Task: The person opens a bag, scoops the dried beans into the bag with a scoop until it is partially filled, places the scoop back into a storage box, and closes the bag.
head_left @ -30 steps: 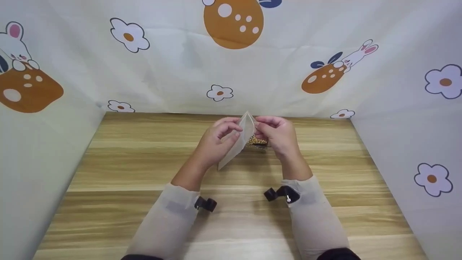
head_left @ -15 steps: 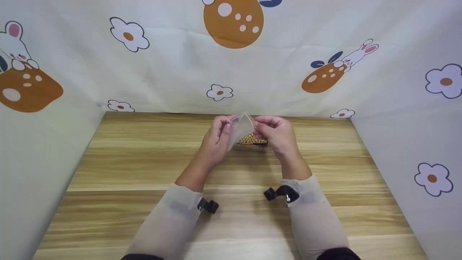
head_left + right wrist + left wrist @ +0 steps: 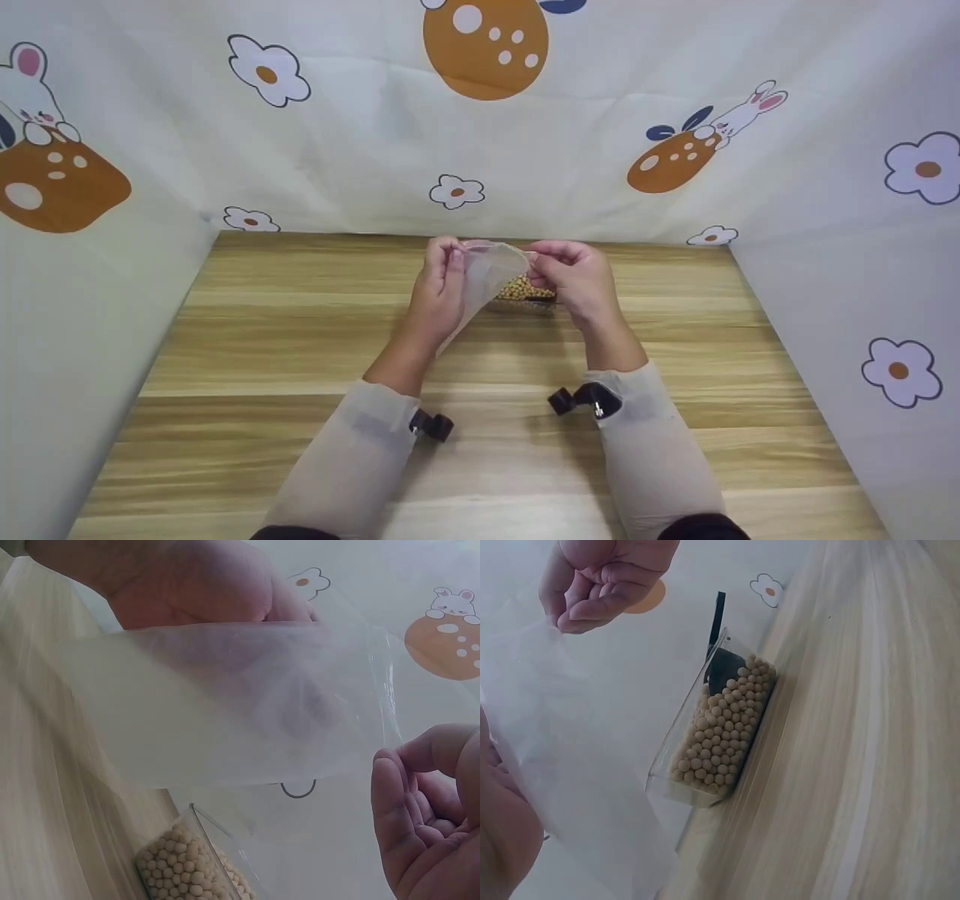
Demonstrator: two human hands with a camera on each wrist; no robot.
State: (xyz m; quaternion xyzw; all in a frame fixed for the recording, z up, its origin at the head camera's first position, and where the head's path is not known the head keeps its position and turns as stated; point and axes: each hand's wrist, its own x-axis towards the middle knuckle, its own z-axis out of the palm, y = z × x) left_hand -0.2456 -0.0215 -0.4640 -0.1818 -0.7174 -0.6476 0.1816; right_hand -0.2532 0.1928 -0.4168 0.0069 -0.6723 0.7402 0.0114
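Between both hands hangs a translucent plastic bag [image 3: 486, 276], its mouth at the top spread into a rounded gap. My right hand [image 3: 583, 281] pinches one corner of that mouth between thumb and index finger, its other fingers curled. On the opposite edge, my left hand [image 3: 435, 300] holds the bag by thumb and fingers; in the right wrist view its fingers show only hazily through the film. Past the bag stands a clear box [image 3: 681, 793] of round yellow soybeans [image 3: 724, 736], partly hidden by the bag and right hand in the head view.
A black scoop [image 3: 724, 671] stands in the beans, its handle rising above the box rim. The wood-grain table [image 3: 300, 330] ends at a patterned cloth wall [image 3: 360, 150], with further cloth on both sides.
The left hand has shifted its hold along the bag's edge, drawing the mouth from a narrow peak into a wider, rounder gap. The right hand stays nearly still; the box has not moved.
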